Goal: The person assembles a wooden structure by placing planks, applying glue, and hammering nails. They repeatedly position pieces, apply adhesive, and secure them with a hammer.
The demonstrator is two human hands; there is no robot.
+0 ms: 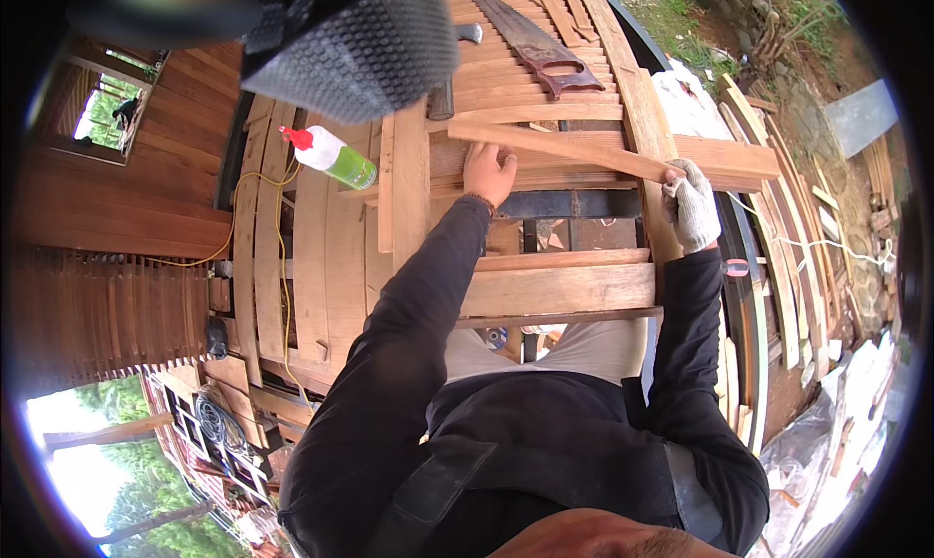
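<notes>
A thin wooden strip (pixel 569 147) lies slantwise over the wooden frame in front of me. My right hand (pixel 691 206), in a white knitted glove, grips the strip's right end, fingers and thumb closed on it. My bare left hand (pixel 489 174), a bracelet at its wrist, is at the strip's near edge toward its left end. Its fingers are curled, and what they hold, if anything, is hidden. Beneath the strip, a thicker wooden board (pixel 730 156) runs across and sticks out past the frame's right rail (pixel 650 130).
A handsaw (pixel 540 47) rests on slats beyond my hands. Left of the frame lies a bottle (pixel 336 156) with green contents and a red cap. A yellow cord (pixel 282 237) crosses the planks. Loose lumber (pixel 778 276) lies at right. A dark textured object (pixel 365 47) blocks the upper left.
</notes>
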